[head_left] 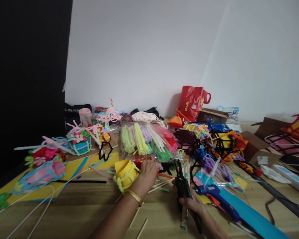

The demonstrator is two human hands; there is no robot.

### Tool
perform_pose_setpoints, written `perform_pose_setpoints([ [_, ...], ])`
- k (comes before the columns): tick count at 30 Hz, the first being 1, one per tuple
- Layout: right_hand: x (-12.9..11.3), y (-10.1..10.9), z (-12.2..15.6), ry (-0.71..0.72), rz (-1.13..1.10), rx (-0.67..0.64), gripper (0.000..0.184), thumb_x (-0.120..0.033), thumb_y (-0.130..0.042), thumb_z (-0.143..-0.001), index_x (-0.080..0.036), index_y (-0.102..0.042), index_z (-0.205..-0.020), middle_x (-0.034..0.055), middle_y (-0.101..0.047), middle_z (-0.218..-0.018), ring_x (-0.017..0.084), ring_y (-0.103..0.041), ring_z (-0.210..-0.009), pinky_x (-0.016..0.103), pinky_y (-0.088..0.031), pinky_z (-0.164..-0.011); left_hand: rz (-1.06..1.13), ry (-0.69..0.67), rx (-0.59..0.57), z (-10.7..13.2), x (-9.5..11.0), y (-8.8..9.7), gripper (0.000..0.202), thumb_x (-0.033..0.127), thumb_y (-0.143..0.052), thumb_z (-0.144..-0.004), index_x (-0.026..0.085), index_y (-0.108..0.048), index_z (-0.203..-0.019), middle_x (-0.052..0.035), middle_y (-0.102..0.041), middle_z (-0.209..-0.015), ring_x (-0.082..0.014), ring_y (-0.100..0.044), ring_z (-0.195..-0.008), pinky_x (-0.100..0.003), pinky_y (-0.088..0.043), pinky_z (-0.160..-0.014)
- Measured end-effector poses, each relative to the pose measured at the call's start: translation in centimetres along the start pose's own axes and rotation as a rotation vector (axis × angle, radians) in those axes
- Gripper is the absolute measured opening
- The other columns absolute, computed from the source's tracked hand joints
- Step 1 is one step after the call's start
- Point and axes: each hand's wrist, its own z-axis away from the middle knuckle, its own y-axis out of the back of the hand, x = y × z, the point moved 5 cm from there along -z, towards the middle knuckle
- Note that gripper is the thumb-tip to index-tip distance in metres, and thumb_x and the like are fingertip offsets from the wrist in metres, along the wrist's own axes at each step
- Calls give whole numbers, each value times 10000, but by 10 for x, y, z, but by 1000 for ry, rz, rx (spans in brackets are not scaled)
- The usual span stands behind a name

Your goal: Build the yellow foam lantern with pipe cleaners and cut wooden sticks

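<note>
Right hand (190,202) closed round pliers (181,176). Left hand (147,172) on counter (84,205) against yellow basket (124,172), grip unclear. Red bag (191,103): gold print, unreadable.

Left hand (147,172) flat, right hand (189,201) (seemingly) clenched

1. Near-left table (89,209): open, crossed only by thin white strands (37,209).
2. Gap between left hand (148,172) and pliers (183,186) in right hand (191,203): narrow.
3. Beyond: yellow basket (124,172) and bagged pipe cleaners (147,139) block passage.
</note>
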Motion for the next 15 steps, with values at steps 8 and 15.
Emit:
perform_pose_setpoints([
  [8,20,7,-4,-21,-116,-1,437,-368,-646,-631,-210,-628,-1038,31,-577,-860,221,-522,-789,323,-426,-712,-19,-26,24,0,3,-2,297,139,-420,-905,129,-536,-1179,-121,-619,-1085,-253,-546,-1057,-443,-363,-990],
  [15,21,9,-1,-20,-123,-14,431,-357,-649,-670,-231,-623,-1082,27,-578,-876,232,-500,-845,335,-404,-764,16,68,16,-9,-1,-12,300,97,-418,-885,97,-551,-1154,-117,-643,-976,-240,-586,-929,-423,-431,-882],
])
